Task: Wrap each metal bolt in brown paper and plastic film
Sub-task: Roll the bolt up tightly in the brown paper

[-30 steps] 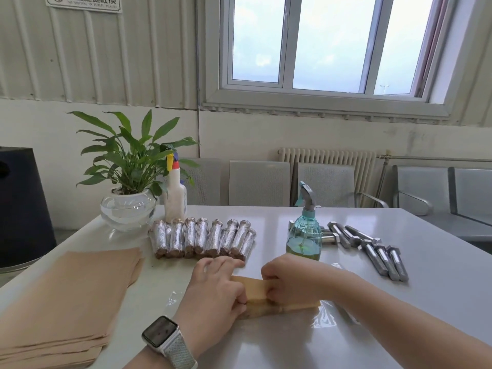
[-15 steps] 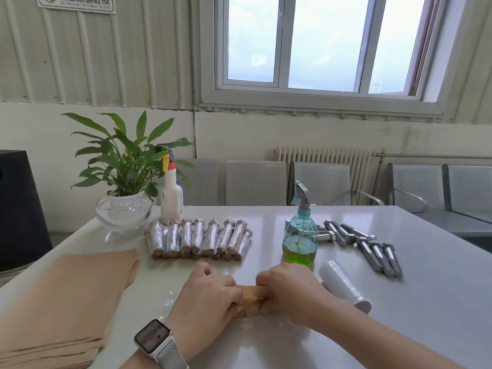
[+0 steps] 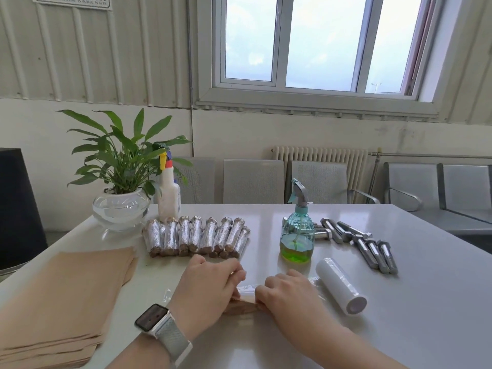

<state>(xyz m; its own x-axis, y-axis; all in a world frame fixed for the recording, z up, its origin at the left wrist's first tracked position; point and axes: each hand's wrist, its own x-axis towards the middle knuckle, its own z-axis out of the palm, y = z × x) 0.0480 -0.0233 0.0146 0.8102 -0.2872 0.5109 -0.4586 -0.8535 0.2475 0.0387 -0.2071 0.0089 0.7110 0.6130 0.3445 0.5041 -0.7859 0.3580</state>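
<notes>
Row of wrapped bolts done. Left hand, right hand grasp paper-wrapped bolt, rolling into film. Bare bolts remain.

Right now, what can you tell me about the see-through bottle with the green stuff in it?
The spray bottle is clear bluish plastic, round and ribbed, with a grey trigger sprayer on a teal collar. Green liquid fills roughly its bottom third, and a thin tube reaches down into it. It stands upright on the white table, between the wrapped bolts and the bare bolts. Neither hand touches it.
</notes>
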